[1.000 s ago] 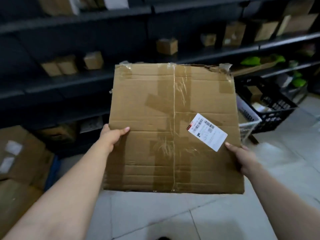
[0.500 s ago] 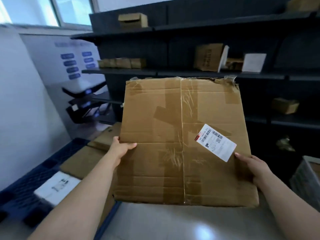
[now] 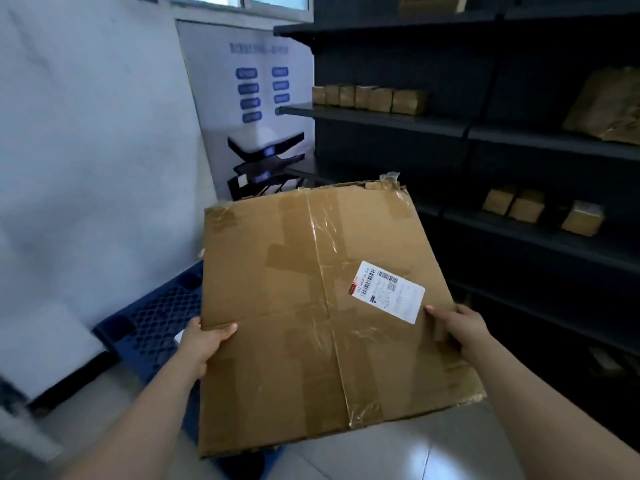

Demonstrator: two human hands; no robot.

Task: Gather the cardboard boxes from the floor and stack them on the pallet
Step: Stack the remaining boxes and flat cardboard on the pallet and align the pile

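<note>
Shelving [image 3: 485, 133] of dark metal fills the right side of the view, and a pale wall [image 3: 86, 150] fills the left. Between them, low on the floor, lies a blue pallet [image 3: 159, 306] with a perforated top, partly hidden behind what the person carries. A flattened cardboard box [image 3: 311, 306] is held in the air in front of the chest, its broad face turned up toward the camera and tilted, its far edge torn at the right corner. It hangs over the near end of the pallet and does not visibly rest on it. Brown and clear tape cross the face, and a white shipping label [image 3: 388, 292] sits right of centre.

The left hand [image 3: 204, 341] grips the left edge with the thumb lying on top of the cardboard and the fingers curled out of sight beneath. The right hand [image 3: 457, 327] clasps the right edge just below the label, thumb on top, fingers wrapped under.

Small brown parcels [image 3: 370, 98] stand in a row on an upper shelf, and three more [image 3: 540, 209] sit on a lower shelf to the right.
</note>
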